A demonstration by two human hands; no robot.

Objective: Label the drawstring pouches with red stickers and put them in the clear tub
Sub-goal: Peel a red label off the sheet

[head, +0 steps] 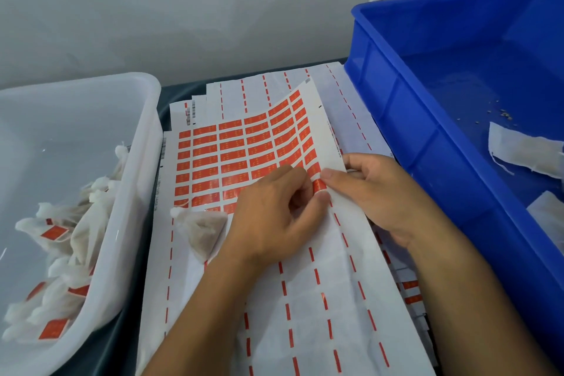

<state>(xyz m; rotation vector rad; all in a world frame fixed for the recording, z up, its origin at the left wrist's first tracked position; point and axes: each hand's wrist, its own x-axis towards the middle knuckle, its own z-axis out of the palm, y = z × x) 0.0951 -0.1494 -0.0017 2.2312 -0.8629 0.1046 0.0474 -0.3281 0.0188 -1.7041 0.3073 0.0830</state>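
A sheet of red stickers (232, 156) lies in the middle of the table, its right edge curled up. My left hand (274, 214) pinches a red sticker (319, 185) at the sheet's lower right corner. My right hand (378, 192) holds the sheet's right edge, thumb on top. An unlabelled white drawstring pouch (203, 230) lies on the sheet just left of my left hand. The clear tub (134, 180) at the left holds several pouches with red stickers (58, 272).
A blue crate (427, 119) at the right holds a few white pouches (525, 152). Used backing sheets (305, 299) with red dashes are stacked under my hands and reach the near edge. A grey wall stands behind.
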